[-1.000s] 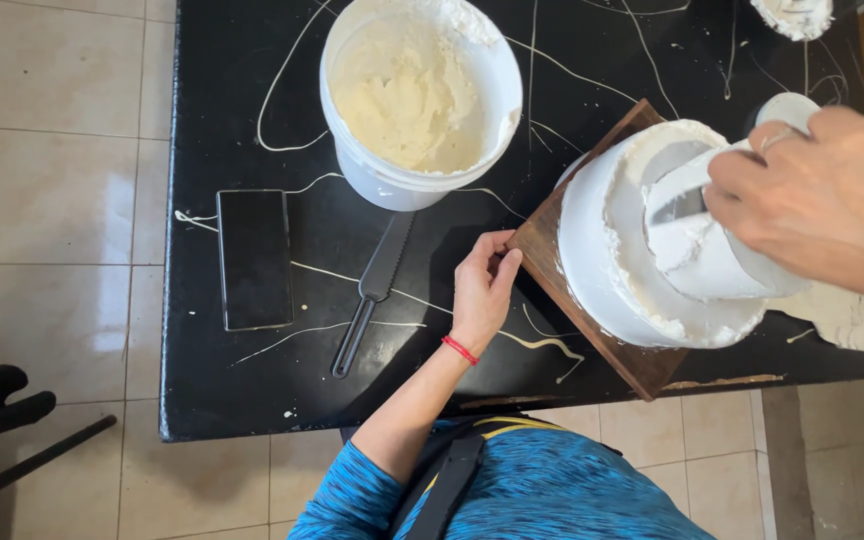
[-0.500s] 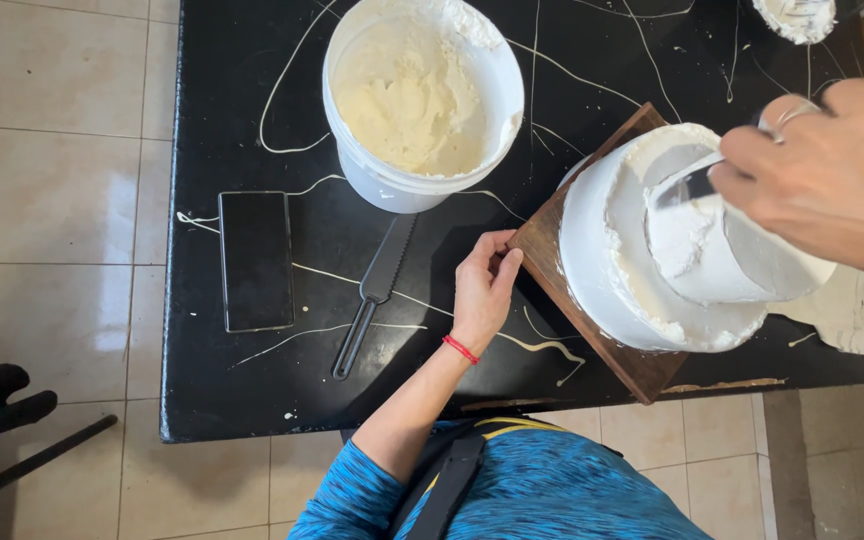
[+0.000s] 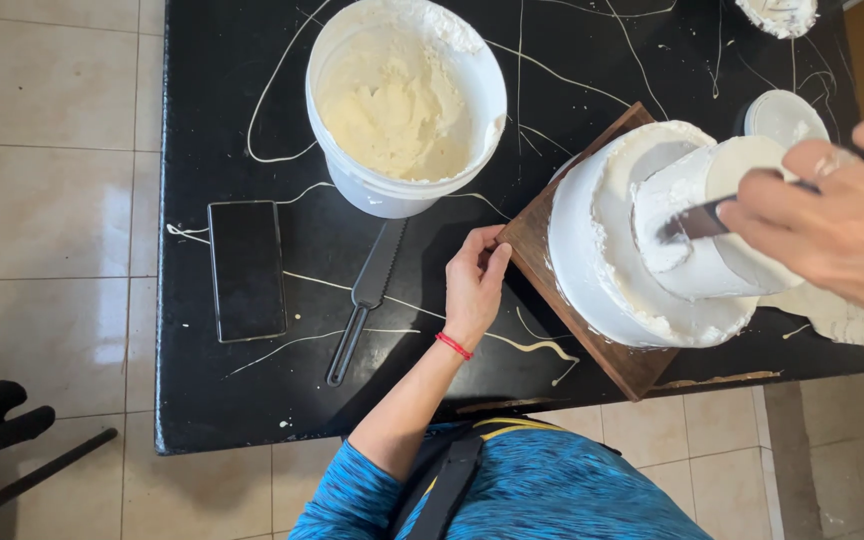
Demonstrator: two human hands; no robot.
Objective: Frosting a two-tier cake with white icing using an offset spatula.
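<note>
A two-tier white frosted cake (image 3: 632,260) stands on a brown wooden board (image 3: 602,350) on the black table (image 3: 232,90). My left hand (image 3: 474,283), with a red band at the wrist, grips the near-left corner of the board. My right hand (image 3: 832,220) holds a metal spatula (image 3: 692,222), its blade pressed flat against the side of the small upper tier (image 3: 712,240). The frosting on the lower tier's top is rough and uneven.
A white bucket of cream frosting (image 3: 404,100) stands left of the cake. A black serrated knife (image 3: 367,300) and a dark phone (image 3: 246,270) lie on the table. A small white lid (image 3: 784,115) sits behind the cake. Tiled floor surrounds the table.
My right hand and the spatula have shifted right and slightly down along the upper tier. My left hand stays on the board's corner.
</note>
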